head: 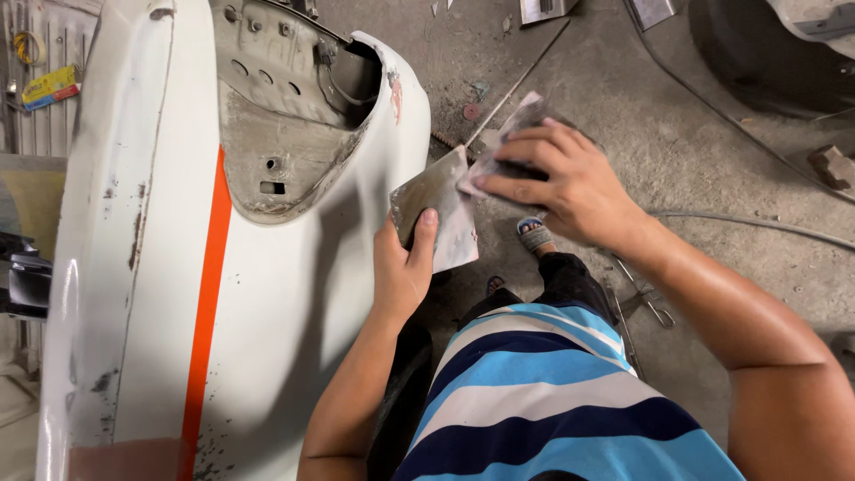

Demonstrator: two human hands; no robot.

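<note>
While a grey spreader plate (435, 218) is gripped in the left hand (403, 267) beside the white panel (294, 294), a smaller blade (508, 134) is pinched by the right hand (570, 183). Filler could be dropped onto the concrete floor (712, 178) if either tool is tilted.

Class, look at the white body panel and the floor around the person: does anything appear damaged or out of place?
Yes. The white body panel shows chipped, rust-brown patches along its left ridge and lower edge. Small bits of debris lie scattered on the concrete floor. The left hand holds a smeared flat scraper.
</note>
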